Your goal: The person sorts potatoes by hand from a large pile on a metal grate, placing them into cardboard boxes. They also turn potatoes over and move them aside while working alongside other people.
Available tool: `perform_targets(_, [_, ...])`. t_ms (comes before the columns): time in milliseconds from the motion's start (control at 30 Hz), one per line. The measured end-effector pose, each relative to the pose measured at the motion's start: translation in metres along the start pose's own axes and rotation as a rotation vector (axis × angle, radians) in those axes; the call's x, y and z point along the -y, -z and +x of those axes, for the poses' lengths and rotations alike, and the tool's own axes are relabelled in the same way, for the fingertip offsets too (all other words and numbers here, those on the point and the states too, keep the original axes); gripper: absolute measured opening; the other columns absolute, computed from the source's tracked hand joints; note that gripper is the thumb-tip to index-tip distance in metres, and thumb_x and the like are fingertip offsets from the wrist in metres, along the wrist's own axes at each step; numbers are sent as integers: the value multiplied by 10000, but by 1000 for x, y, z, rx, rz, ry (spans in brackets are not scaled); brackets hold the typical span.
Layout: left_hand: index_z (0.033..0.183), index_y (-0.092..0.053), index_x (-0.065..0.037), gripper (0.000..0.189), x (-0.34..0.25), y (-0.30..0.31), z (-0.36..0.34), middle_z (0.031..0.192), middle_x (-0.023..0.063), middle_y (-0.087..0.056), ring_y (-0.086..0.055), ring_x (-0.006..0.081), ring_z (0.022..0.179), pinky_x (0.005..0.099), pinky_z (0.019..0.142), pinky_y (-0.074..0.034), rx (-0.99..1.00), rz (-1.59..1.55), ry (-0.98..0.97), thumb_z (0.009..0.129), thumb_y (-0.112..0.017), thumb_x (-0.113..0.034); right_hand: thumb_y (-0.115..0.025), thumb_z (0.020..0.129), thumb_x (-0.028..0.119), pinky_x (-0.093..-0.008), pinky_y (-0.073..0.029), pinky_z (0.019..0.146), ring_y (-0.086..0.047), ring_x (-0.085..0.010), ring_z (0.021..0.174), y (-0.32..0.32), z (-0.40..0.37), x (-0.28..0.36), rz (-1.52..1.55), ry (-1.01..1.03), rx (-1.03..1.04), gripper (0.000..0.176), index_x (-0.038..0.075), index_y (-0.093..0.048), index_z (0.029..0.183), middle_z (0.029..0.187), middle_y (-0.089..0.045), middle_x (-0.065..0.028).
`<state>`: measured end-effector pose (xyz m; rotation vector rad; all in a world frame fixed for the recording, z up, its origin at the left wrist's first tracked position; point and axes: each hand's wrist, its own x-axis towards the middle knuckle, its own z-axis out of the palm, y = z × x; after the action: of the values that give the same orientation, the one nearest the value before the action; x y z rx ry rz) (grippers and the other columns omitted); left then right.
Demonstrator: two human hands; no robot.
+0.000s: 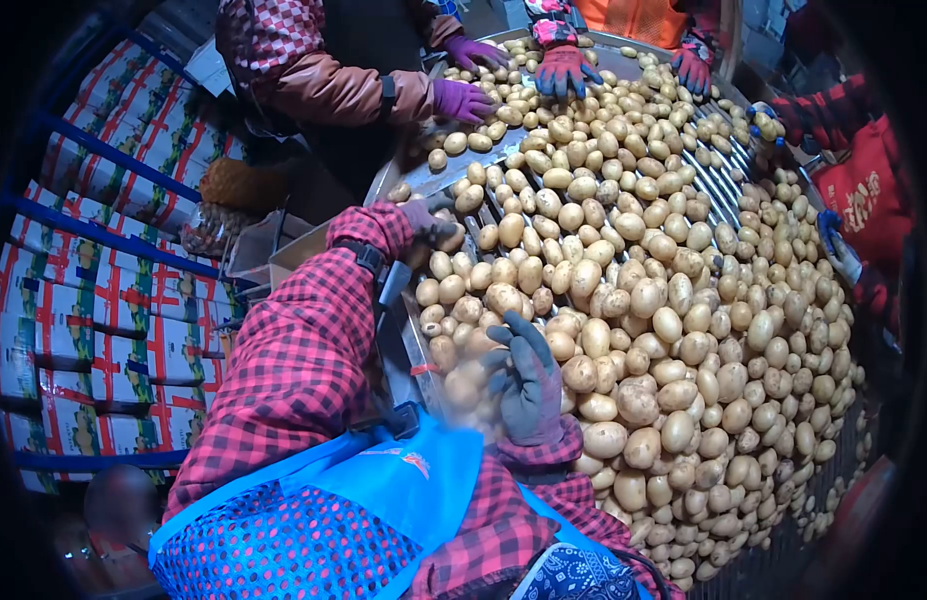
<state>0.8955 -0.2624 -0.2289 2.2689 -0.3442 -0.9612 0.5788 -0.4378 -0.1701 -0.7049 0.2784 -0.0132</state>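
Observation:
Many potatoes [673, 320] lie heaped on a metal table with bars [716, 185]. Gloved in grey, my left hand [430, 222] reaches to the table's left edge, its fingers curled on a potato [449, 237]. My right hand [528, 378], also in a grey glove, is over the near left part of the heap. Its fingers are bent and spread apart, and I see no potato in its grasp. Just left of it some potatoes look blurred. Both my sleeves are pink and black checked.
Across the table, one person's purple gloves [463, 101] and another's red and blue gloves [566, 70] touch potatoes. A third person in a red apron [863, 195] stands at the right. Stacked cartons [123, 330] with blue bars fill the left side.

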Motion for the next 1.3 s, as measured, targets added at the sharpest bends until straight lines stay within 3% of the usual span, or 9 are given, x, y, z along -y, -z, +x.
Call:
perform_targets(300, [1452,-379,-74,736,-10,-44,-70,1327,89,-511,-480,169,1209,305,1047,-381,-360,-317,-455,792,-706,-56,-401,1030,204,-173,-449,609,-596,-91,837,-4,0,-2,-59,61,-3,385,4,-450,1355,1149,-601,-113])
perform_targets(467, [1459,-366,-91,816,-19,-49,-139,1353,108,-502,-456,198,1275,321,1065,-374,-428,-485,-524,727,-710,16,-495,988,187,-218,-508,708,-616,-164,931,9,4,-8,-64,129,96,403,-21,-472,1333,1347,-475,-184])
perform_targets(500, [1459,-368,-94,812,-17,-48,-150,1344,108,-510,-466,198,1265,319,1060,-380,-433,-492,-539,729,-706,18,-457,1009,205,-181,-460,631,-599,-113,875,3,4,-9,-191,192,56,400,12,-450,1359,1178,-582,-102])
perform_targets(633, [1427,-414,-84,756,-3,-49,-195,1310,90,-535,-504,170,1206,311,1032,-411,-533,-401,-529,745,-730,-10,-443,1014,185,-175,-449,605,-610,-116,840,0,6,-11,-198,211,15,411,1,-426,1381,1188,-572,-139])
perform_targets(733, [1338,-508,-50,621,17,-42,-230,1259,86,-565,-540,163,1153,300,995,-437,-592,-195,-515,770,-759,-61,-412,1017,115,-148,-432,628,-571,-98,869,8,8,-15,-659,495,109,396,-12,-413,1393,1227,-548,-147])
perform_targets(933, [1191,-609,-51,470,110,1,-347,1058,41,-633,-593,140,964,304,888,-484,-951,-321,-282,747,-754,-100,-562,949,219,-310,-458,943,-484,-235,1249,15,10,-23,-938,629,136,571,-15,-363,1430,1414,-439,-145])
perform_targets(1000, [1127,-624,-53,415,173,31,-414,1034,55,-632,-600,150,942,311,876,-496,-1198,-85,-137,745,-770,-125,-564,950,241,-311,-428,978,-465,-229,1259,20,12,-23,-978,594,149,597,-13,-339,1441,1415,-429,-150])
perform_targets(1100, [1183,-597,-36,482,221,28,-517,1059,66,-626,-604,136,924,288,855,-509,-1444,-256,125,742,-782,-100,-559,955,246,-303,-399,1000,-451,-229,1267,18,10,-18,-1053,506,192,646,-3,-263,1472,1393,-432,-164])
perform_targets(1300, [1206,-589,-41,466,372,-71,-591,1003,62,-641,-606,118,890,260,722,-514,-1574,-410,625,768,-748,-51,-576,941,221,-301,-405,992,-452,-231,1263,26,9,-16,-1164,505,243,664,20,-248,1482,1394,-429,-171])
